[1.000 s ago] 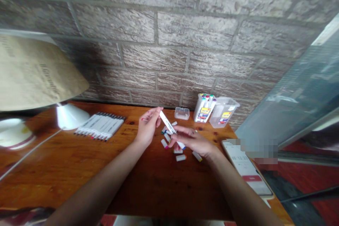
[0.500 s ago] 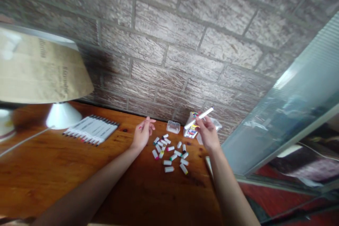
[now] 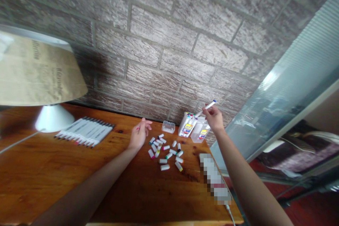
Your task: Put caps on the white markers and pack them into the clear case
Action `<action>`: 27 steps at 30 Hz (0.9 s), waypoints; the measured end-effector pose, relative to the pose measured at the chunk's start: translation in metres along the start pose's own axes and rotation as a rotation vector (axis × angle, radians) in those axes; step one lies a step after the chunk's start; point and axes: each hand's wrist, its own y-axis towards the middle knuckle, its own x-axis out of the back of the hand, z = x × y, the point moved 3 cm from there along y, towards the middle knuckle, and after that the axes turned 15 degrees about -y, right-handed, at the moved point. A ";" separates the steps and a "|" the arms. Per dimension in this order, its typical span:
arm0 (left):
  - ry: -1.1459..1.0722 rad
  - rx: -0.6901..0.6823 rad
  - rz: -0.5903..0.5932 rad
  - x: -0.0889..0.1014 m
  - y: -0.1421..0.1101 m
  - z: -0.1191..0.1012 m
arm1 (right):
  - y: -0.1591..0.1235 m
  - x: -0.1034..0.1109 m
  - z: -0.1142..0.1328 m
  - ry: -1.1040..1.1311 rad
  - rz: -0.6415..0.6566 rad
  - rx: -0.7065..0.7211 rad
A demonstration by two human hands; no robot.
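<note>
As your right hand (image 3: 214, 118) is clamped on a white marker (image 3: 206, 108), thumb against fingers around the middle of its barrel, note the slant: long axis running from lower left to upper right in view, blue end up and away from the containers, other end pointing down-left. That low end sits close by the tops of the markers in the filled clear container (image 3: 186, 129) and near the rim of the second clear container (image 3: 196, 136), which stands just beside it, below your hand. Contact at the tip: cannot tell. Both containers lie down and to the left of your right hand, plainly the nearer of the two. Your left hand (image 3: 139, 135) is well apart, by the table's (image 3: 137, 190) far side, fingers loosely parted, nothing seen in them. Scattered caps (image 3: 165, 147) lie to the right of it and slightly nearer you, at mixed angles; a small clear box (image 3: 168, 127) stands behind them. Farther left, a row of dark-ended markers (image 3: 86, 132) lies flat, side by side, near the lamp (image 3: 53, 118).
</note>
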 end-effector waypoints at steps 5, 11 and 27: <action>0.009 0.018 0.004 0.000 0.001 0.003 | 0.006 0.001 -0.003 -0.190 0.034 -0.014; 0.007 0.010 0.001 0.001 0.002 0.003 | 0.004 -0.012 0.000 -0.371 0.077 -0.018; 0.025 -0.007 0.005 0.003 0.003 -0.001 | -0.010 -0.027 0.016 -0.637 0.232 0.125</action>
